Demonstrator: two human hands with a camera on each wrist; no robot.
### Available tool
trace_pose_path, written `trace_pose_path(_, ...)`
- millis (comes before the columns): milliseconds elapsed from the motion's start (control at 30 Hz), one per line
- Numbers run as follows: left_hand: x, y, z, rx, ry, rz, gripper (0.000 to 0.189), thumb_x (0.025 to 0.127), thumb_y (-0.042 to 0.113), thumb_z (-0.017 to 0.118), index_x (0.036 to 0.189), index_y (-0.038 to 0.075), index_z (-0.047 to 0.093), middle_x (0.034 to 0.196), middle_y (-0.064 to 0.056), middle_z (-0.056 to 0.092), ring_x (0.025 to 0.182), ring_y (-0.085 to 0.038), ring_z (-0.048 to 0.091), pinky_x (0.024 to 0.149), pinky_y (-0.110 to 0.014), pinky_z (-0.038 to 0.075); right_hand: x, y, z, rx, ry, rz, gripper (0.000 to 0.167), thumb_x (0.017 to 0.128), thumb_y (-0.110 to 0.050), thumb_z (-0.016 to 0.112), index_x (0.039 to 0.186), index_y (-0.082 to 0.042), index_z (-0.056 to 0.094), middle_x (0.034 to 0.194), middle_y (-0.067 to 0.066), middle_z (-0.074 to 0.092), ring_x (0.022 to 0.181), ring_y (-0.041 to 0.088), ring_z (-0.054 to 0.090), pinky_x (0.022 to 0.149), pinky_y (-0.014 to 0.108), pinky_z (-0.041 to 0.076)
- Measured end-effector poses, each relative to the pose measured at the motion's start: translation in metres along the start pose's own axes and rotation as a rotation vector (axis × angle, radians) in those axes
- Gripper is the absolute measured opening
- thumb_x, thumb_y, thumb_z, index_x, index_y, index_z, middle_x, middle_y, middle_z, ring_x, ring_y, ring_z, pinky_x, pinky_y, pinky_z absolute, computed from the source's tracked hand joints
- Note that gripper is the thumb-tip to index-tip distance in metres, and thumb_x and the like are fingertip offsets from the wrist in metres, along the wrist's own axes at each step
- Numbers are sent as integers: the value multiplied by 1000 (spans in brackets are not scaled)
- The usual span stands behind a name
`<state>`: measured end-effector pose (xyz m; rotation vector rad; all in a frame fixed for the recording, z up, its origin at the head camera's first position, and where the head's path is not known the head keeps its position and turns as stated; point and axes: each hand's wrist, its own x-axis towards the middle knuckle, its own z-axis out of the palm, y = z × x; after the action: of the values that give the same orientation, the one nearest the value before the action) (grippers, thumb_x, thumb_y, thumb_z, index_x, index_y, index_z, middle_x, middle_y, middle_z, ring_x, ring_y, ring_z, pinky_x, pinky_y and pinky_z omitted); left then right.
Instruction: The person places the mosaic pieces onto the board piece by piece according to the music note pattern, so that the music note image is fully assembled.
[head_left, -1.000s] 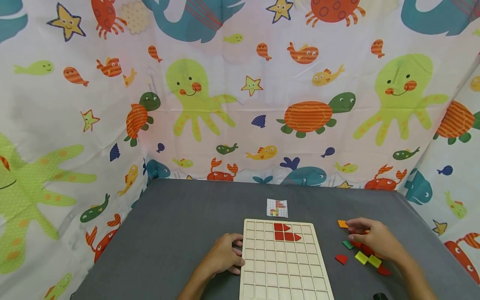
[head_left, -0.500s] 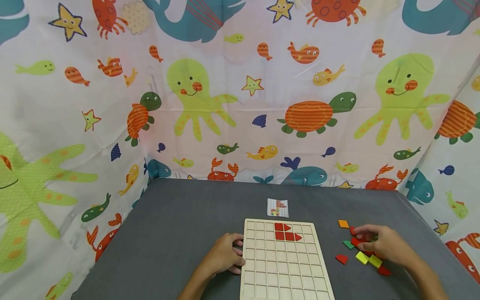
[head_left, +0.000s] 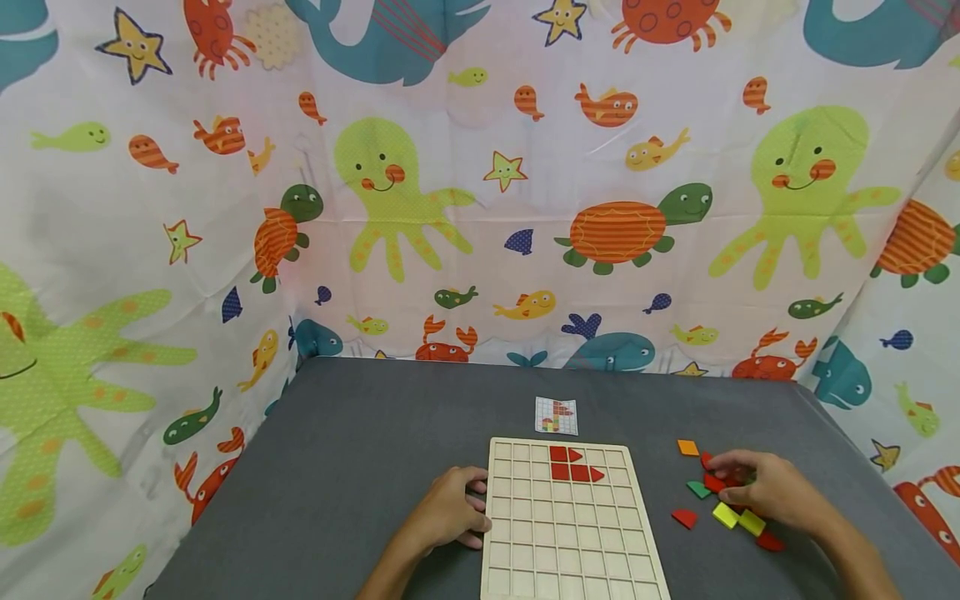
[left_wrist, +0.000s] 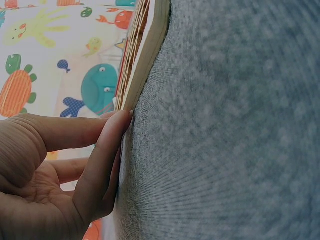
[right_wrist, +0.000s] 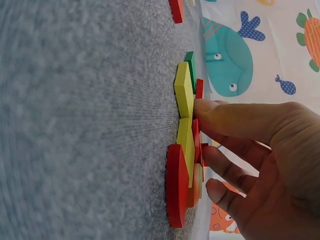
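A pale wooden grid board (head_left: 555, 533) lies on the grey table. Red squares (head_left: 558, 472) and red triangles (head_left: 597, 474) fill some cells near its far edge. My left hand (head_left: 450, 508) touches the board's left edge with its thumb and fingers, bent only a little. At the right, my right hand (head_left: 768, 487) is over a small pile, thumb and fingers apart around red pieces (head_left: 714, 483). In the right wrist view its thumb lies close beside a yellow block (right_wrist: 184, 90); another yellow block (right_wrist: 185, 142) and a red rounded piece (right_wrist: 177, 187) are nearer. The palm hides some pieces.
A small printed card (head_left: 557, 416) with a coloured grid figure lies beyond the board. An orange piece (head_left: 687, 448), a green piece (head_left: 698, 489) and a red piece (head_left: 685, 518) lie between board and right hand. A patterned curtain (head_left: 450, 317) stands behind the table.
My right hand has moved slightly right and nearer since one second ago, uncovering the orange piece, then stayed almost still. The left hand and board have not moved.
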<state>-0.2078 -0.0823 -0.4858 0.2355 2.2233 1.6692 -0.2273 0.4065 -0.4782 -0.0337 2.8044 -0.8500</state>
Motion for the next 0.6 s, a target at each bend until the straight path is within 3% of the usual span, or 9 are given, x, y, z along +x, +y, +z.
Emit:
trace_pose_path(233,0,0,0,-6,0,-4,69,76,-19,76,142,-10,57,119,-15,59,92,-24,65,55,-39,67,1,3,-3,-72,-1,-20,39,87,-19,86,122,-5,76,116,12,71,100,27,60,86,53,60)
trace_pose_path(600,-1,1,-1,-11,1,-5,70,76,-19,77,143,-10,56,122,-16,59,93,-25,66,55,-40,67,3,2,-1,-59,-12,-34,41,87,-20,85,123,-1,75,103,5,67,91,21,57,71,32,54)
